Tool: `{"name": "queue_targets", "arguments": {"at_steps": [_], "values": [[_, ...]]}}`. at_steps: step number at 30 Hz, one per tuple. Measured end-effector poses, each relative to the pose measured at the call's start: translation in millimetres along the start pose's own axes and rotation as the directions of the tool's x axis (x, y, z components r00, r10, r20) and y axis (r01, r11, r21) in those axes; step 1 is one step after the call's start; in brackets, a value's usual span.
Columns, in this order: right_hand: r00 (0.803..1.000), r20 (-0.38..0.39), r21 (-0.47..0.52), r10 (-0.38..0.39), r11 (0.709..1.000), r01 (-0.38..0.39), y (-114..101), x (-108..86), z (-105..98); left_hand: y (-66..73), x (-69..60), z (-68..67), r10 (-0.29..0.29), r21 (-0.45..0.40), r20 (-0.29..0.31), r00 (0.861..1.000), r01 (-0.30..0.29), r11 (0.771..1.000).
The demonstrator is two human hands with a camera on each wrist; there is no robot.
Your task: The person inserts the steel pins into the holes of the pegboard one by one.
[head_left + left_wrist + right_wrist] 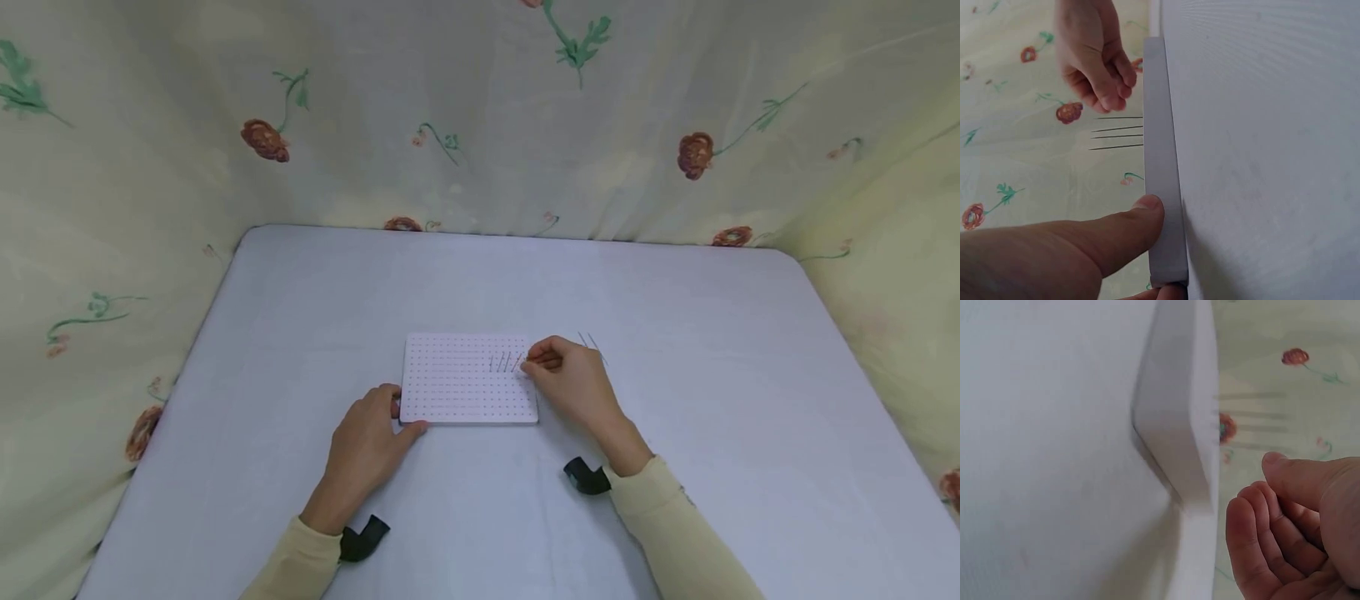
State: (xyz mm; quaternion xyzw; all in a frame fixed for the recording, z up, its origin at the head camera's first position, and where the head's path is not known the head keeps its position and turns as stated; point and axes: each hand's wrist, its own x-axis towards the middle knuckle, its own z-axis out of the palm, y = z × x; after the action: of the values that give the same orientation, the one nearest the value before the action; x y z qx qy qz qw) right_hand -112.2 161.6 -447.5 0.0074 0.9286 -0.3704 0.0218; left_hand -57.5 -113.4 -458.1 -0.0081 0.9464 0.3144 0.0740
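Observation:
A white board with rows of small holes (450, 383) lies flat on the table. Several thin dark pins (500, 362) stand up from its right part; the left wrist view shows these pins (1116, 137) side-on. My left hand (367, 437) grips the board's near left corner, thumb along the front edge (1167, 169) and fingers at the left side. Beside the rightmost pins is my right hand (573, 379), its thumb and fingertips drawn together. Whether a pin is between them cannot be made out. In the right wrist view, its fingers (1244, 519) are curled and the pins look blurred.
Two loose thin pins (592, 342) lie on the white tabletop (712, 375), just beyond the right hand. A flowered curtain (480, 117) hangs around the back and sides of the table. Dark curved pieces (363, 537) stick out at both wrists.

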Motion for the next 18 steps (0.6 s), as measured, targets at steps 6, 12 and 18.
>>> {"name": "queue_targets", "arguments": {"at_steps": [6,12,18], "values": [[0.993,-0.095,-0.042,0.064,0.997,-0.068,21.5,2.8,-32.7,-1.7,-0.4,1.1,-0.006,0.002,0.018,1.000,0.006,1.000],[0.981,-0.143,-0.068,0.130,0.988,-0.140,46.2,3.1,-55.1,-1.8,-1.3,0.5,-0.004,-0.005,0.020,1.000,0.004,1.000],[0.968,-0.158,-0.077,0.194,0.975,-0.208,59.3,-0.8,-63.6,-0.8,0.3,0.3,0.003,-0.003,0.014,1.000,-0.003,1.000]]}}
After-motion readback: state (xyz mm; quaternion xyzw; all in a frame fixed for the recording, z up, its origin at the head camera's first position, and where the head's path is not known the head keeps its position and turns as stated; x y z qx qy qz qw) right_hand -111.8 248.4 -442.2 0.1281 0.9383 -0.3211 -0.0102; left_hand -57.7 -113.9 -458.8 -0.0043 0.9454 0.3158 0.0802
